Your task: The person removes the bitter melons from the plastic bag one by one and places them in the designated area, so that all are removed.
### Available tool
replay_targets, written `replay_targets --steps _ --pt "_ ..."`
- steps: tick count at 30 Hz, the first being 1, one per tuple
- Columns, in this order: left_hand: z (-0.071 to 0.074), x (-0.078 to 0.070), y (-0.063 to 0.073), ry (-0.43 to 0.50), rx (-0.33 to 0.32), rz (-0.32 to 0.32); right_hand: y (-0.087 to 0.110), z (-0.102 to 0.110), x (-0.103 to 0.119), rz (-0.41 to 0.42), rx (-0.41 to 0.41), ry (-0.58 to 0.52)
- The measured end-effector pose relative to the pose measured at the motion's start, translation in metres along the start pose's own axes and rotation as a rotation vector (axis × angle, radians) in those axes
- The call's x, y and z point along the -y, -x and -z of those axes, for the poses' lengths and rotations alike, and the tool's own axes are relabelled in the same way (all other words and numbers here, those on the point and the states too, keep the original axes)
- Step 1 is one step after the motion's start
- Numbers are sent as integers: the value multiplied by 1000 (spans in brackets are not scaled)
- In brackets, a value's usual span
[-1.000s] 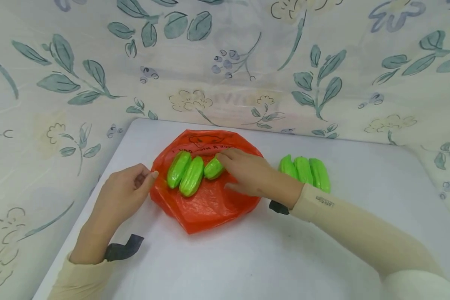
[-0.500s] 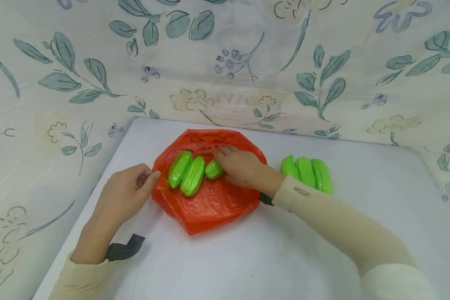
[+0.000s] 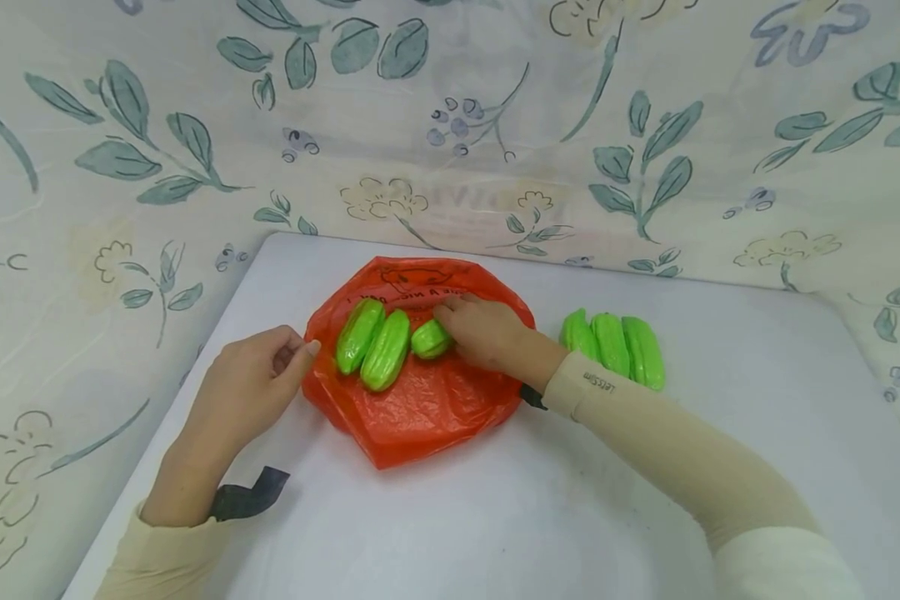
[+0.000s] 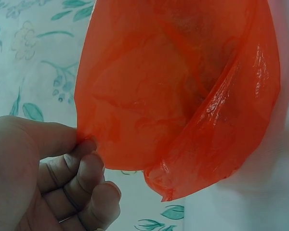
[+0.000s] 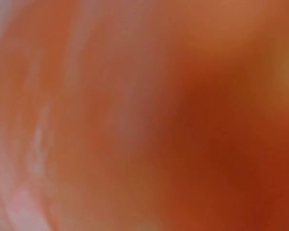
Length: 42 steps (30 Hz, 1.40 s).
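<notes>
In the head view we see a red bag (image 3: 420, 429) lying spread open on a white table (image 3: 450, 533), and we take its middle as our clock's centre. At nine o'clock is the left hand (image 3: 243, 387); the left wrist view shows us its thumb and forefinger pinching the bag's edge, with the other fingers curled beside them. Inside the bag, towards ten o'clock, a first cucumber (image 3: 360, 336) and a second cucumber (image 3: 386, 351) lie side by side, touching and slanted from one towards seven. Just above the centre, a third cucumber (image 3: 430, 340) has its blunt end facing us. The right hand (image 3: 487, 333) comes in from three o'clock, its fingers curled round the far part of that one; its thumb is hidden from us, and the right wrist view is only an orange-red blur. Outside the bag at three o'clock, three loose cucumbers (image 3: 611, 344) lie in a close row, partly behind the right sleeve (image 3: 645, 421). Dark printing shows at the bag's twelve o'clock edge. A black strap (image 3: 247, 500) sits by the left wrist, and beyond the table at twelve we see a flowered cloth (image 3: 390, 133).
</notes>
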<state>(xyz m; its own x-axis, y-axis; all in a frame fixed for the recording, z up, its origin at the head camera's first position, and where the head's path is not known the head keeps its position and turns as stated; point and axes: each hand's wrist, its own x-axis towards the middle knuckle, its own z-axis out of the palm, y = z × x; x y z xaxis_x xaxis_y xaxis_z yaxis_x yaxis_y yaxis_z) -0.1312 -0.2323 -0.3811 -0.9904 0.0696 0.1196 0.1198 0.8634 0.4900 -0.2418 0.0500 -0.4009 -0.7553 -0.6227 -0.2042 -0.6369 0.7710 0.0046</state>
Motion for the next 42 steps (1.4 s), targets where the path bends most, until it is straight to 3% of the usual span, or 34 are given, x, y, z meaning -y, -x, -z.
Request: replay_targets --steps 13,24,42 --pt "1 0 0 1 -1 1 1 -6 -6 48 -68 -27" --pt "7 1 1 6 -10 2 2 -7 -10 62 -66 -58" --pt "5 5 1 10 -11 1 14 -4 -7 79 -60 -161"
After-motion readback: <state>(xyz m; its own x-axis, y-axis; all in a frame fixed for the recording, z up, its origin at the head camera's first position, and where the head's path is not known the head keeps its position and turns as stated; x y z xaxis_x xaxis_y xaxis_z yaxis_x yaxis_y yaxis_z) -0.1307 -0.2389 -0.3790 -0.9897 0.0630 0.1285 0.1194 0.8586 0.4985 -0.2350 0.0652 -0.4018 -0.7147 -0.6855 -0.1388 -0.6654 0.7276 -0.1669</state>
